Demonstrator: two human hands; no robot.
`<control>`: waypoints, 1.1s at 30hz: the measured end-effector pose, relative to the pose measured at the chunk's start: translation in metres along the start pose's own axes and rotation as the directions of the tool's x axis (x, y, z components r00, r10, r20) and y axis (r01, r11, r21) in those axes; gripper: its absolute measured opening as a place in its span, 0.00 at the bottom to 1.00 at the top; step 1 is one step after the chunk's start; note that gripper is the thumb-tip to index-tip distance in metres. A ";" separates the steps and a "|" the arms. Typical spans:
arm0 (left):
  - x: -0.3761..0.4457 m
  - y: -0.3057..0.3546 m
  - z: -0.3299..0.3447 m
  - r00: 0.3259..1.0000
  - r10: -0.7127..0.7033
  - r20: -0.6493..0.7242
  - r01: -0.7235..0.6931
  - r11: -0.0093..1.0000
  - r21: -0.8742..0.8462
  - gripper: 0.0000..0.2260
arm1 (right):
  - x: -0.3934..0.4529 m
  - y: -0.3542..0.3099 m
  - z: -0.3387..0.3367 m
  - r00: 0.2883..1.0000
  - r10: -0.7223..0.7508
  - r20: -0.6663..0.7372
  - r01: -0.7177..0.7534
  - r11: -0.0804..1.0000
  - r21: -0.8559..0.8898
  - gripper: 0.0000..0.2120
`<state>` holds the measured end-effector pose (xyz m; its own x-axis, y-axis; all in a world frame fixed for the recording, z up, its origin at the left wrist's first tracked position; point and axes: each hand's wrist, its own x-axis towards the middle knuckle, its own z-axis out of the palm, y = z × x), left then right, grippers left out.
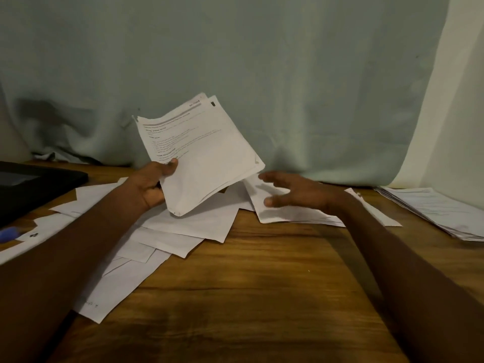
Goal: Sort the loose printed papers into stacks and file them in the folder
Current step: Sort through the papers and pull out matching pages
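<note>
My left hand (pixel 153 186) grips a small bundle of printed sheets (pixel 201 155) by its lower left edge and holds it tilted above the table. My right hand (pixel 290 191) hovers with fingers spread just right of the bundle, over a loose sheet (pixel 282 213) lying flat. Several loose papers (pixel 183 231) lie scattered and overlapping under and in front of my left arm. A neat stack of printed papers (pixel 440 213) lies at the right edge. A black folder (pixel 34 184) lies at the far left.
The wooden table (pixel 262 284) shows bare wood in front of me. A pale green curtain (pixel 262 74) hangs right behind the table. A blue object (pixel 7 234) lies at the left edge on a sheet.
</note>
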<state>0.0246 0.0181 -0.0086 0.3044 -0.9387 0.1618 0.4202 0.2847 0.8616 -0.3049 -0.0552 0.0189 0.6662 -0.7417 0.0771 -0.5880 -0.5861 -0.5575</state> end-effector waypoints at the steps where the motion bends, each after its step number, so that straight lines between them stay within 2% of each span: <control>1: 0.000 -0.001 0.000 1.000 -0.001 0.000 0.001 1.000 0.011 0.15 | 0.004 -0.003 0.009 0.993 0.046 0.111 -0.031 0.990 -0.135 0.42; 3: 0.000 -0.001 0.000 1.000 0.000 -0.012 0.001 1.000 0.023 0.16 | 0.012 -0.007 0.023 0.974 0.132 0.184 -0.081 0.962 -0.260 0.45; 6: -0.001 0.001 0.000 0.999 -0.006 -0.035 0.007 1.000 0.029 0.14 | 0.015 -0.010 0.026 0.974 0.173 0.147 -0.130 0.956 -0.264 0.41; 8: -0.001 0.002 -0.001 0.999 -0.007 -0.035 0.008 0.999 0.038 0.14 | 0.011 -0.005 0.017 0.955 0.185 0.234 -0.111 0.948 -0.299 0.41; 11: -0.003 0.003 -0.001 0.999 -0.009 -0.033 0.010 0.999 0.044 0.13 | 0.005 0.006 0.002 0.927 0.148 0.344 -0.059 0.965 -0.255 0.41; 16: -0.005 0.003 0.001 0.999 -0.030 -0.042 0.032 0.998 0.050 0.12 | 0.007 0.015 -0.010 0.977 0.123 0.174 -0.051 0.929 -0.368 0.33; 21: -0.007 0.003 0.003 0.998 -0.031 -0.050 0.035 0.996 0.081 0.10 | 0.006 0.017 -0.008 0.986 0.095 0.136 -0.040 0.931 -0.364 0.22; 23: -0.008 0.003 0.004 0.999 -0.022 -0.044 0.027 0.994 0.105 0.09 | 0.006 0.016 -0.006 1.000 0.012 0.014 -0.007 0.944 -0.329 0.14; 25: -0.008 0.002 0.004 0.999 -0.006 -0.035 0.010 0.995 0.102 0.10 | 0.008 0.016 -0.006 0.981 -0.079 -0.175 0.022 0.951 -0.307 0.08; 27: -0.007 0.003 0.004 1.000 0.012 -0.027 -0.009 0.997 0.079 0.10 | 0.009 0.015 -0.008 0.894 -0.155 -0.420 0.044 0.964 -0.261 0.08; 30: -0.006 0.005 0.002 0.999 0.041 -0.006 -0.041 0.998 0.054 0.10 | 0.008 0.011 -0.015 0.641 -0.139 -0.755 0.145 0.988 -0.059 0.08; 31: -0.006 0.006 0.002 0.999 0.049 0.008 -0.049 0.998 0.040 0.11 | 0.008 0.010 -0.017 0.567 -0.097 -0.818 0.181 0.983 0.009 0.08; 33: -0.005 0.007 0.000 0.997 0.059 0.041 -0.060 0.998 0.015 0.11 | 0.008 0.007 -0.022 0.481 0.012 -0.877 0.240 0.960 0.145 0.09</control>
<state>0.0261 0.0252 -0.0039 0.2936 -0.9273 0.2322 0.3883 0.3376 0.8575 -0.3134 -0.0720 0.0338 -0.0887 -0.6494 0.7553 -0.3379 -0.6937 -0.6361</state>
